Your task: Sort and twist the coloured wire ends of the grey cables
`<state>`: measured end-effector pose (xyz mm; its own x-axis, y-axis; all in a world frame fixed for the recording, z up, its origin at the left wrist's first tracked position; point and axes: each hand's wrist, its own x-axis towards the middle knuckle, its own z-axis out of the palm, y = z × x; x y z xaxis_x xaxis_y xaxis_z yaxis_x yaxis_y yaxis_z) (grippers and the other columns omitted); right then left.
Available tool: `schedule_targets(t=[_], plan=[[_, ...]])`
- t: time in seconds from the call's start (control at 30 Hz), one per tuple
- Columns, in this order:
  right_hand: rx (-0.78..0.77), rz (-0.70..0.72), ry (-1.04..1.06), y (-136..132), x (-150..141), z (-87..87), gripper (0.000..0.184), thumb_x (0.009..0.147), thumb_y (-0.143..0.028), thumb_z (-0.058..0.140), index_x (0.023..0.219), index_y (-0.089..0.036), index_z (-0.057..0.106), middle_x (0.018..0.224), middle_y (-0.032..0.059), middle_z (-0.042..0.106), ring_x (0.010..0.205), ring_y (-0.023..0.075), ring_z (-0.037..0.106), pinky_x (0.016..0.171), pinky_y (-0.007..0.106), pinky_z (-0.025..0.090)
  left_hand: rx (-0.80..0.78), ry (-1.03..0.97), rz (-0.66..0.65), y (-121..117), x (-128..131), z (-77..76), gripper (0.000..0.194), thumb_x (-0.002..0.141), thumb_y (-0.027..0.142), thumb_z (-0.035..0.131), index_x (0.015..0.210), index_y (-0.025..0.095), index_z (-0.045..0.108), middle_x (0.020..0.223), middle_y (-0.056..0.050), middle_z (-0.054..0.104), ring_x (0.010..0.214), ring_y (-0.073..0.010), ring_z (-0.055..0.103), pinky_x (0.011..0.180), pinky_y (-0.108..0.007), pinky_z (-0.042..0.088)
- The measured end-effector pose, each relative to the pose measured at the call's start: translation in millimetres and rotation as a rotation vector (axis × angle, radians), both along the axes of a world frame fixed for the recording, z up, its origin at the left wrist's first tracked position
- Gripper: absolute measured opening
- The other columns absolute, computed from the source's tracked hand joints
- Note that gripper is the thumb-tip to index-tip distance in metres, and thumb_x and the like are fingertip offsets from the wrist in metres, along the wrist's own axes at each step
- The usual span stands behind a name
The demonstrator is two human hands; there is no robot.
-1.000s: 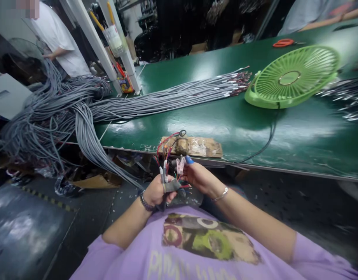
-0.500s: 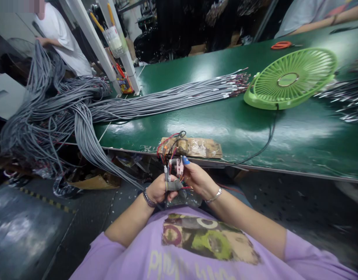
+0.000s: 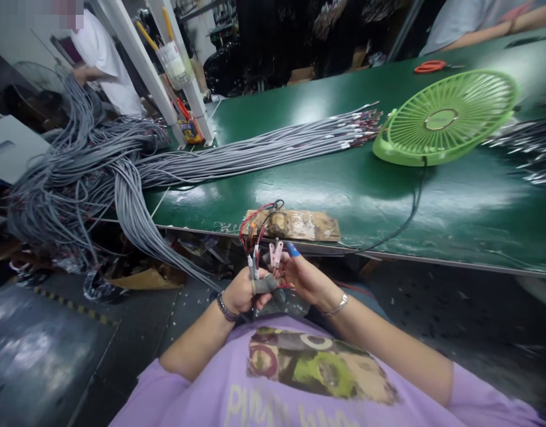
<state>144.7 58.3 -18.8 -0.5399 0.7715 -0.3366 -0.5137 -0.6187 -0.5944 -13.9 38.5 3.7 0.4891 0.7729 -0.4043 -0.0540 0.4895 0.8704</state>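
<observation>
Item: grey cable end [image 3: 264,285], held at lower centre of the frame, just below the near edge of the green surface [image 3: 335,196].

Left hand [image 3: 239,292]: closed around the grey sheath, a taped thumb pressed over it; thin coloured wires [image 3: 255,237] fan upward from the fist.

Right hand [image 3: 306,279]: fingers pinched on pale pink clips [image 3: 275,252] among the wire tips; a blue cap is worn on one fingertip.

Risks, as judged: a fine wire may be bent or pulled from its clip if the pinch slips; loose strands may be crossed, being crowded and springy; the sheath may slide through the fist, being smooth.

Materials: wires thin, plastic-coated, red and dark; clips small, hard. Surface glossy, reflective.

Nearby: a worn brown block [image 3: 294,224] at the surface edge; a long grey cable bundle [image 3: 264,151], round and flexible, spilling off at left; a green ribbed plastic fan [image 3: 446,115], upper right; orange scissors [image 3: 430,66] beyond.
</observation>
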Motion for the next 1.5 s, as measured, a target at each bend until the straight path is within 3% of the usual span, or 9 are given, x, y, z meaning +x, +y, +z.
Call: schedule_targets(t=[0.1,0.27,0.7,0.87,1.13,1.33,1.5], plan=[[0.011,0.02,-0.011,-4.3,8.4,-2.4,0.052,0.066,-0.068,0.069,0.079,-0.018,0.068,0.069,0.0014,0.064,0.062,0.0123,0.057,0.06,0.024,0.047,-0.014,0.006,0.007,-1.4,0.8,1.7,0.053,0.054,0.061,0.077,0.05,0.015,0.051,0.034,0.003,0.047,0.026,-0.006,0.035,0.029,-0.021,0.023],[-0.022,0.004,-0.033,-5.2,16.3,-5.2,0.046,0.078,-0.064,0.061,0.08,-0.018,0.068,0.073,0.0035,0.066,0.063,0.0126,0.058,0.063,0.025,0.048,-0.023,0.017,0.013,-2.5,1.4,2.4,0.053,0.051,0.062,0.078,0.051,0.016,0.052,0.035,0.003,0.048,0.026,-0.006,0.035,0.028,-0.02,0.023],[0.033,0.041,-0.08,5.1,10.7,11.1,0.048,0.074,-0.066,0.063,0.076,-0.019,0.068,0.069,0.0031,0.064,0.059,0.0132,0.054,0.058,0.025,0.044,0.023,0.044,-0.006,2.1,3.5,2.4,0.055,0.051,0.066,0.075,0.048,0.016,0.051,0.033,0.003,0.047,0.026,-0.006,0.034,0.029,-0.022,0.023],[0.032,-0.081,-0.113,14.0,-4.4,15.0,0.04,0.066,-0.058,0.075,0.068,-0.018,0.067,0.061,-0.0003,0.059,0.058,0.0127,0.052,0.058,0.025,0.043,0.015,0.004,0.006,5.6,5.0,3.8,0.051,0.052,0.061,0.077,0.05,0.016,0.053,0.033,0.003,0.047,0.025,-0.0059,0.034,0.029,-0.022,0.02],[0.049,-0.208,-0.099,14.7,-14.3,7.3,0.038,0.066,-0.055,0.076,0.064,-0.018,0.064,0.064,0.0013,0.063,0.066,0.0159,0.055,0.068,0.03,0.044,-0.034,0.022,0.011,6.3,6.8,2.7,0.05,0.047,0.06,0.078,0.053,0.016,0.055,0.032,0.004,0.046,0.024,-0.0064,0.033,0.029,-0.022,0.02],[0.022,-0.157,-0.06,12.0,-14.2,6.7,0.044,0.071,-0.062,0.068,0.074,-0.018,0.065,0.066,0.0014,0.062,0.068,0.0168,0.058,0.065,0.029,0.045,-0.014,0.006,0.001,6.4,6.4,-1.4,0.049,0.052,0.059,0.077,0.05,0.016,0.053,0.033,0.004,0.046,0.025,-0.0059,0.033,0.03,-0.021,0.02],[-0.016,-0.03,-0.032,6.8,-9.0,-1.2,0.052,0.071,-0.069,0.063,0.079,-0.018,0.066,0.07,0.0015,0.064,0.062,0.0147,0.059,0.062,0.027,0.047,0.016,0.015,-0.015,2.2,6.1,-0.4,0.052,0.052,0.061,0.077,0.048,0.016,0.052,0.033,0.003,0.046,0.025,-0.0063,0.034,0.03,-0.022,0.022]])
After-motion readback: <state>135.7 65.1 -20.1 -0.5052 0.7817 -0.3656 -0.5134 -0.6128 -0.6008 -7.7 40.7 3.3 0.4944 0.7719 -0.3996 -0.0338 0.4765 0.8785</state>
